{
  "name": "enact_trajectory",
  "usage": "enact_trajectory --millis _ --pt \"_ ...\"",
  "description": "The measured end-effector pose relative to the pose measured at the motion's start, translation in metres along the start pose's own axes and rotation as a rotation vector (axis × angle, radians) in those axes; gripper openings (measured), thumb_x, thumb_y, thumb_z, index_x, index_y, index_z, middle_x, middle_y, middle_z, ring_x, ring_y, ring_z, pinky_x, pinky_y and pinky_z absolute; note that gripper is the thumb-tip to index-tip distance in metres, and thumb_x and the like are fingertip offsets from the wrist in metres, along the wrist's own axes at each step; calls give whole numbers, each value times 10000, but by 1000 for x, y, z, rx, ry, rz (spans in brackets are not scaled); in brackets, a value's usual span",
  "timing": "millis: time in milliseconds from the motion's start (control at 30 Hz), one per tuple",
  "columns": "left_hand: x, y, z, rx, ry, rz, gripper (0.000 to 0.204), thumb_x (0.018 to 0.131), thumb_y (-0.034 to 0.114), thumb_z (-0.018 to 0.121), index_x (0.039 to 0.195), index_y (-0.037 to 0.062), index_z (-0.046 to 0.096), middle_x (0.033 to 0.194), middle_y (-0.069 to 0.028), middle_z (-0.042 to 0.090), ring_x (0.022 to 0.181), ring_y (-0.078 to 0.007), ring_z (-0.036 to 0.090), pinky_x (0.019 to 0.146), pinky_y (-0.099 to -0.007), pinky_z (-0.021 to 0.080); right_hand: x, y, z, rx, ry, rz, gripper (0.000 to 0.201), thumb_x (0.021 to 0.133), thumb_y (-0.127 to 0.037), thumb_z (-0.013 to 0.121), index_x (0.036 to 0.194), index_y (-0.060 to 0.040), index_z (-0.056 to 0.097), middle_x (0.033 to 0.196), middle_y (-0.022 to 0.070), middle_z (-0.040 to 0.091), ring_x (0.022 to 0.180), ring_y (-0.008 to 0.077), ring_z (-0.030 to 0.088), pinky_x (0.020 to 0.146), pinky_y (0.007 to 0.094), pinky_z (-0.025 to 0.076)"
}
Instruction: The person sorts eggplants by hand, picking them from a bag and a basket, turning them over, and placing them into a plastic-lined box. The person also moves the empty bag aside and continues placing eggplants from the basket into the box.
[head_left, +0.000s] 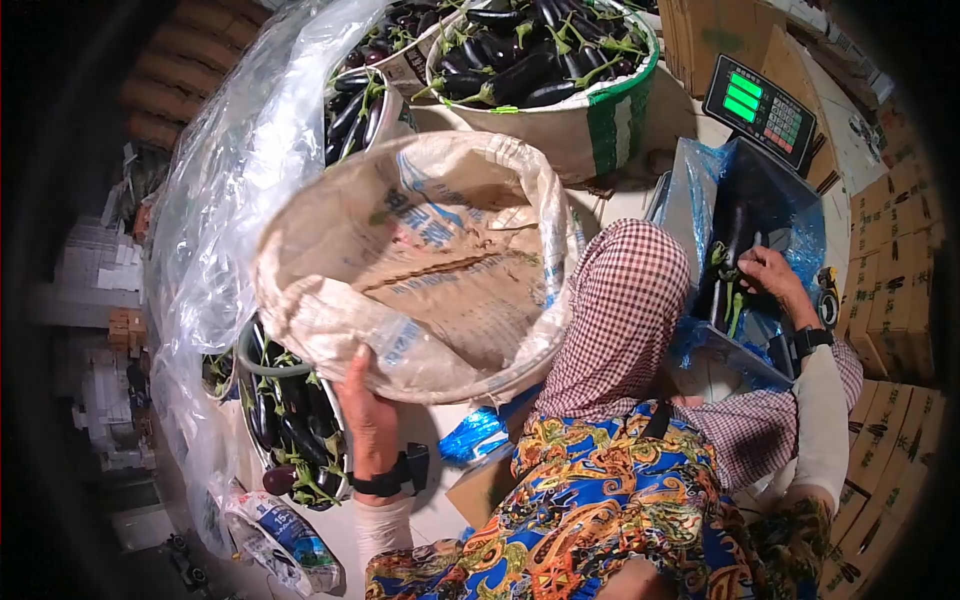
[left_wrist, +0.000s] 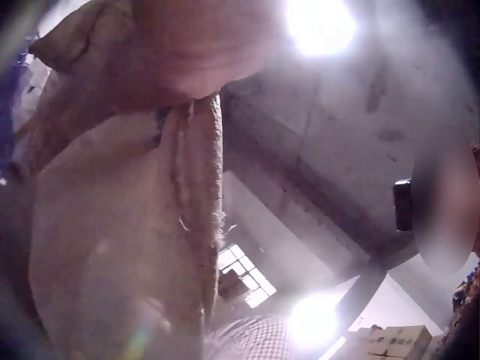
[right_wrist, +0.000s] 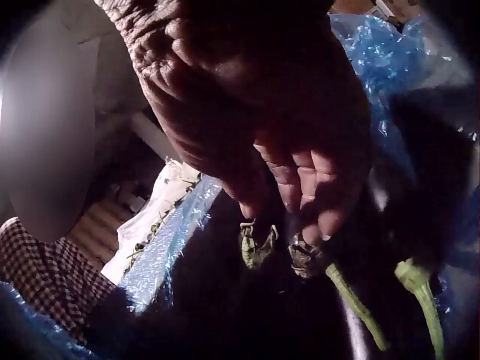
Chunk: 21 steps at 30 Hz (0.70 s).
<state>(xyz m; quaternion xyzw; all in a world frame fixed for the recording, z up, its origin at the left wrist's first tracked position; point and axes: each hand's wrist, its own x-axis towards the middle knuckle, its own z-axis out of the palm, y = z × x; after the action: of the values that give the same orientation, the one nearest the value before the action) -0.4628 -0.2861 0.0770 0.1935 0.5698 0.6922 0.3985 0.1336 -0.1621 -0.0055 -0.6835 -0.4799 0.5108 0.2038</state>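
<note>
A large round container lined with a whitish woven sack (head_left: 330, 325) tilts with its mouth facing up. My left hand (head_left: 368, 425) grips its near rim, thumb over the edge, other fingers hidden. In the left wrist view that hand (left_wrist: 202, 45) is at the top, against the sack cloth (left_wrist: 97, 225). My right hand (head_left: 770, 275) reaches into a bin lined with blue plastic (head_left: 800, 225), over dark eggplants (head_left: 738, 230). The right wrist view shows the hand (right_wrist: 277, 112) with fingers pointing down and slightly spread, fingertips at two eggplant caps (right_wrist: 256, 246).
Baskets heaped with eggplants stand at the back (head_left: 520, 75) and lower left (head_left: 300, 430). Clear plastic sheeting (head_left: 230, 150) hangs along the left. A scale display (head_left: 760, 110) is lit green behind the bin. Cartons (head_left: 895, 270) are stacked at right; a checked head covering (head_left: 625, 300) fills the middle.
</note>
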Motion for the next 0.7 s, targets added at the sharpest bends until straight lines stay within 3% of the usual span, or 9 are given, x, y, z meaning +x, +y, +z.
enact_trajectory --millis 200,267,300,367,467,567,633,667,700 --pt "-8 54 24 -36 -2 79 419 867 77 637 1264 -21 548 1200 -97 614 1083 -226 590 969 -360 456 -1 -6 -7 -28 -26 -88 274 890 -241 641 1016 0 605 856 63 640 738 153 637 637 285 531" --pt "-31 73 43 -51 -160 106 433 898 147 583 1286 -39 530 1244 -114 597 1113 -252 584 1000 -389 446 -8 -15 -7 -15 -11 -130 253 883 -212 644 1010 6 626 851 69 650 728 148 641 626 284 530" --pt "-30 77 47 -41 -132 137 435 906 157 563 1293 -39 523 1246 -120 593 1122 -257 582 1004 -394 448 -10 -20 -9 -19 -8 -162 243 880 -204 648 998 7 632 845 66 649 719 143 637 621 285 528" --pt "-49 94 69 -115 -149 106 417 931 190 556 1285 -27 524 1234 -125 595 1107 -254 586 978 -394 461 -23 -51 -8 -22 51 -247 233 884 -193 647 976 22 637 835 58 647 701 133 627 613 278 521" --pt "-58 99 72 -114 -115 181 418 960 255 536 1274 -20 530 1209 -118 594 1090 -235 582 956 -386 467 -65 -127 11 169 60 -322 271 925 -206 600 1073 19 631 908 70 658 772 132 642 641 261 542" --pt "-69 112 80 -137 -104 262 431 962 286 536 1268 -17 536 1213 -111 589 1092 -234 573 959 -388 464 -106 -191 47 196 -246 -333 358 942 -270 590 1127 35 622 981 110 658 848 193 683 624 267 559" --pt "-74 116 83 -139 -150 330 457 981 316 491 1293 -17 528 1280 -123 544 1160 -229 533 997 -374 443 -102 -200 86 383 -522 -262 450 944 -360 608 1166 32 593 1076 151 629 881 215 686 617 292 588" --pt "-74 114 82 -121 -130 373 463 987 321 476 1300 -17 525 1307 -126 525 1184 -226 518 1007 -369 437 -96 -193 106 417 -644 -397 597 935 -465 595 1234 49 542 1171 201 589 971 250 675 644 329 602" --pt "-74 115 83 -100 -108 415 470 993 327 460 1308 -16 523 1334 -128 506 1208 -223 502 1016 -364 430 -84 -195 130 410 -715 -215 804 894 -602 576 1332 61 452 1311 259 495 1053 311 644 677 367 603"
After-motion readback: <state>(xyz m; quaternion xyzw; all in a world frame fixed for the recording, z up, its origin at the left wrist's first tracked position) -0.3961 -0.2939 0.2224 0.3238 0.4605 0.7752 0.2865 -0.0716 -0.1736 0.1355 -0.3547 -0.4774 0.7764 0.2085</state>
